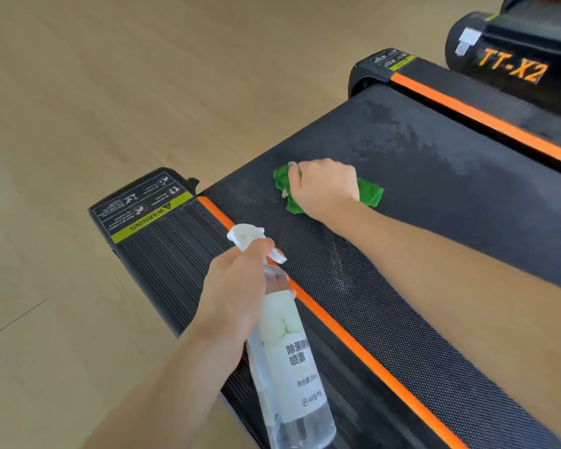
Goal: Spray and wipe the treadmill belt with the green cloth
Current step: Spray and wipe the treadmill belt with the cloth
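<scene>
The black textured treadmill belt (434, 196) runs diagonally from lower right to upper left, with pale damp patches near its far end. My right hand (324, 186) grips the crumpled green cloth (370, 191) and presses it on the belt near the end. My left hand (240, 286) holds a clear spray bottle (289, 358) by the neck, its white trigger head up, over the left orange stripe. The bottle's white label faces me.
A ribbed black side rail (172, 267) with a yellow warning sticker (143, 205) lies left of the belt, edged by an orange stripe (363, 351). A second black machine marked TT-X2 (512, 66) stands at top right. Pale wood floor (110, 76) surrounds the treadmill.
</scene>
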